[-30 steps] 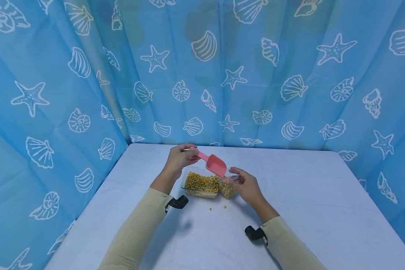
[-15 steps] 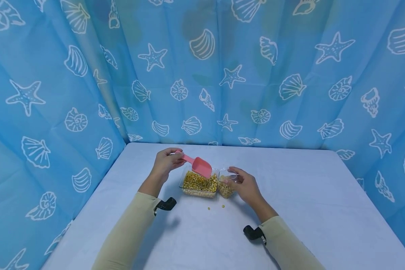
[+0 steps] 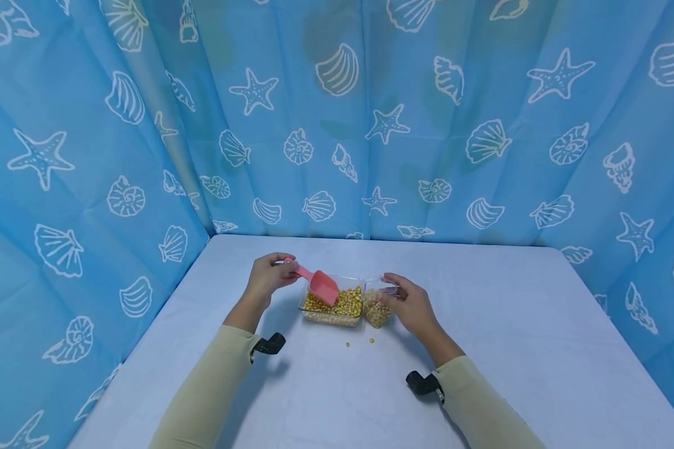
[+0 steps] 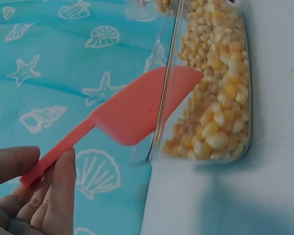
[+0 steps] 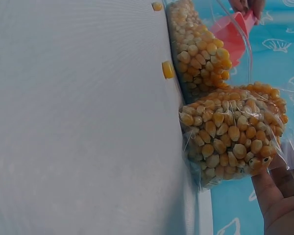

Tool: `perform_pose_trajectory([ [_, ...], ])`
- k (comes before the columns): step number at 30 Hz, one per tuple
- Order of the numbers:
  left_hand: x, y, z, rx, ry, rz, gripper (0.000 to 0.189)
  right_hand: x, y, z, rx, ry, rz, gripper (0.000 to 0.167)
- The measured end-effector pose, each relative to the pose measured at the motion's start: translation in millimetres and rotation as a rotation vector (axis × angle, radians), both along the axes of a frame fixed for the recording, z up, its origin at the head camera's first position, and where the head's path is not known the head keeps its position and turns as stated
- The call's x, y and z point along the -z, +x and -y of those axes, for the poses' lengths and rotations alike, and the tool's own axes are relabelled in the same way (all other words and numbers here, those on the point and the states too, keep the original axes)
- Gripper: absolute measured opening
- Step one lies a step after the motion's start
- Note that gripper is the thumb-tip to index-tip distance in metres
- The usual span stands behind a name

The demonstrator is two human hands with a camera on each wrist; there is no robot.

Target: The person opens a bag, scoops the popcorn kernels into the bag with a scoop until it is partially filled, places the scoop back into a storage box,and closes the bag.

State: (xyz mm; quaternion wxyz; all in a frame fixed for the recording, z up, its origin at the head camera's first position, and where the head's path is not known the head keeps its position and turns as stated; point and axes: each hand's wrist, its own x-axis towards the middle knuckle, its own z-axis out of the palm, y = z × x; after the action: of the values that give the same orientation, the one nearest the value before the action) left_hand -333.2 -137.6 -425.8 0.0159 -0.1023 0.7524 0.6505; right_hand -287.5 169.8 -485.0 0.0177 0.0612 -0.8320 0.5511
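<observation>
My left hand pinches the handle of a pink plastic scoop between thumb and fingers. In the left wrist view the scoop's blade slants over the near rim of a clear glass container, its tip at the corn kernels inside. A clear plastic bag of corn kernels stands against the container's right end. My right hand holds the bag's open top, with fingers at its side. Part of that hand lies outside the right wrist view.
Two loose kernels lie on the white tablecloth in front of the container, one kernel nearer the bag. A blue curtain with shell prints hangs behind the table and along its sides.
My left hand has moved left with the scoop, from beside the bag's mouth to the container, and the blade has come down to the kernels. My right hand stays at the bag.
</observation>
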Motion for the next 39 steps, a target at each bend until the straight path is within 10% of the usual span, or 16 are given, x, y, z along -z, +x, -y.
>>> perform_pose_trajectory([
  [39,26.3,7.4,-18.7,-0.021,0.007,0.073,0.022,9.0,-1.8,0,0.007,-0.019,-0.003,0.060],
])
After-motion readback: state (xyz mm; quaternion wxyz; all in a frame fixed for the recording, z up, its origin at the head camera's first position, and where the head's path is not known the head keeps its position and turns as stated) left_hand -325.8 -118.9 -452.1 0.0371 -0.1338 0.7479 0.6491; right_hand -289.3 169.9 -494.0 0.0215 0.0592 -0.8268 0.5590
